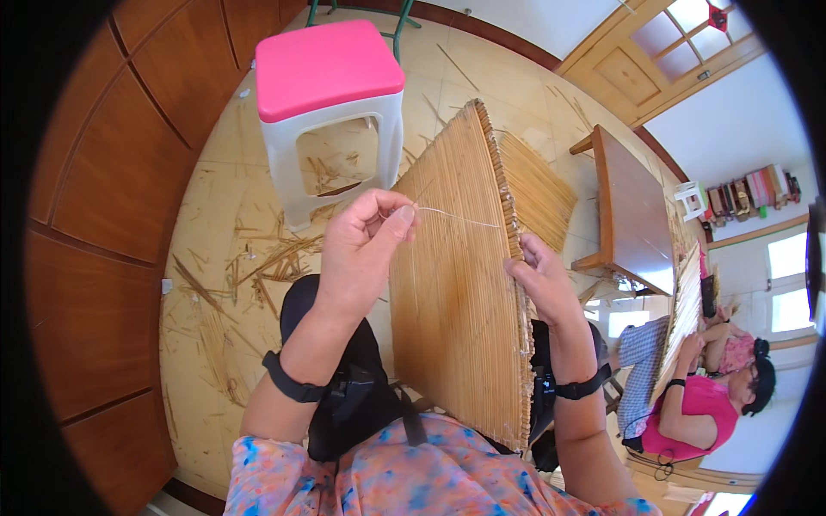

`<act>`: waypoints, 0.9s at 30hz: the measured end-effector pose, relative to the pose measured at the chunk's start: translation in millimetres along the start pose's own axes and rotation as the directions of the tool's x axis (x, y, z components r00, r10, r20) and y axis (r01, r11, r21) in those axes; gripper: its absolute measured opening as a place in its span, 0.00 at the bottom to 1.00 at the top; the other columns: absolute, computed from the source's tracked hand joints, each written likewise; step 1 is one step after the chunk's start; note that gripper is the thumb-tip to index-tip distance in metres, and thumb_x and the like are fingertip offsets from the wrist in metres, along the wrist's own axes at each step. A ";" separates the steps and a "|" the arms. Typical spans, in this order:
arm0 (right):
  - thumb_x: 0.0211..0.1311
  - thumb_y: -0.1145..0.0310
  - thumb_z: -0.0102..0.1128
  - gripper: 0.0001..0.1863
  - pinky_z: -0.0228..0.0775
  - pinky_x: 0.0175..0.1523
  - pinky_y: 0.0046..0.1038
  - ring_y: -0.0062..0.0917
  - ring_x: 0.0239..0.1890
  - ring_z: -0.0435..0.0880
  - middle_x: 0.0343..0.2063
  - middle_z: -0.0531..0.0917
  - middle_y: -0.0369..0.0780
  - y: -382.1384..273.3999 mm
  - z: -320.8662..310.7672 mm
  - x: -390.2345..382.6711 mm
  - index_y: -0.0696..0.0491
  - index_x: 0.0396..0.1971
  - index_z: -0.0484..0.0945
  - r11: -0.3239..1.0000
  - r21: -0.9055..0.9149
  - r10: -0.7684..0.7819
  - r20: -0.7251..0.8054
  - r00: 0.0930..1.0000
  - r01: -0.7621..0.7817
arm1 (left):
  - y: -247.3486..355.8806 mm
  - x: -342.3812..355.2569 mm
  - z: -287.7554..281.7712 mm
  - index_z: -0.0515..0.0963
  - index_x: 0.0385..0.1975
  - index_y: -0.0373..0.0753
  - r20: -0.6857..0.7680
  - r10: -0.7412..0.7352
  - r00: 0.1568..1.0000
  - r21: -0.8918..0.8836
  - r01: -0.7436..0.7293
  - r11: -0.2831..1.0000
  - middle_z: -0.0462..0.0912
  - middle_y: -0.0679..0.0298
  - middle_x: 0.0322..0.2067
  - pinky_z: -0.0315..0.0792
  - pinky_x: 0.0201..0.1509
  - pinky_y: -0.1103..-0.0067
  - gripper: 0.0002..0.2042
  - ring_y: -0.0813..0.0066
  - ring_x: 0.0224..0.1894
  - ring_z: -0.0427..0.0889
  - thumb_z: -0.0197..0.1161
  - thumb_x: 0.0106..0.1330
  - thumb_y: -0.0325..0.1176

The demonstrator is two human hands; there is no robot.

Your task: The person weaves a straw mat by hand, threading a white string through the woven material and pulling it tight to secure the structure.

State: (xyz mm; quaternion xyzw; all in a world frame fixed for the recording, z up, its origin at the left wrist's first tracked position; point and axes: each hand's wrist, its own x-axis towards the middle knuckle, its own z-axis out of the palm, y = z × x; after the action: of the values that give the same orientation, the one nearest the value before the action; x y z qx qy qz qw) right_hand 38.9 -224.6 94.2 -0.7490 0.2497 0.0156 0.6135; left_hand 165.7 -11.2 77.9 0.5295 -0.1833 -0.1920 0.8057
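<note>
- The straw panel (456, 292) stands tilted on edge at the person's lap, its flat face toward the left; its far face is turned away, and its lower end is partly hidden near the clothing.
- A thin pale thread (458, 215) runs from the panel's thick bound edge to the left hand (366, 241); where it enters the edge is too fine to make out.
- The left hand's thumb and forefinger are pinched together on the thread; whether a needle sits between them is hidden.
- The right hand (551, 284) is at the bound edge, thumb and fingers bent with a small gap; I cannot tell whether they grip it or merely touch.
- Behind, a second straw panel (538, 189) is partly covered by the first.
- Straw scraps (275, 258) litter the floor, some seen through the opening of the pink-topped white stool (331, 73).
- A brown wooden table (632, 215) lies toward the right.
- Farther right, a co-worker in pink (688, 426) holds another panel (681, 314), seen nearly edge-on; a second person is mostly blocked.
- A dark upright object (708, 295) nearby may be a container; its contents are indistinct.
- Wooden cupboards (112, 198) at left are shut, contents hidden, cut off by the dark rim.
</note>
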 end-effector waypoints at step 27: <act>0.48 0.76 0.53 0.27 0.58 0.60 0.25 0.25 0.54 0.72 0.50 0.76 0.41 5.6 11.7 -1.2 0.65 0.53 0.70 0.964 0.264 -0.001 -0.150 0.989 0.041 | -45.6 23.5 32.9 0.74 0.29 0.39 0.297 0.050 0.954 0.760 -0.267 0.593 0.79 0.57 0.22 0.71 0.26 0.68 0.03 0.56 0.24 0.79 0.58 0.60 0.29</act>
State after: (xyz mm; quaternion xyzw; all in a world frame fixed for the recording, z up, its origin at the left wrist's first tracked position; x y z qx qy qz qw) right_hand 39.0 -214.0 86.6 -0.6615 0.2866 -0.0804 0.6883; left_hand 164.1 -65.5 50.1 0.7842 -0.3935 -0.0815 0.4727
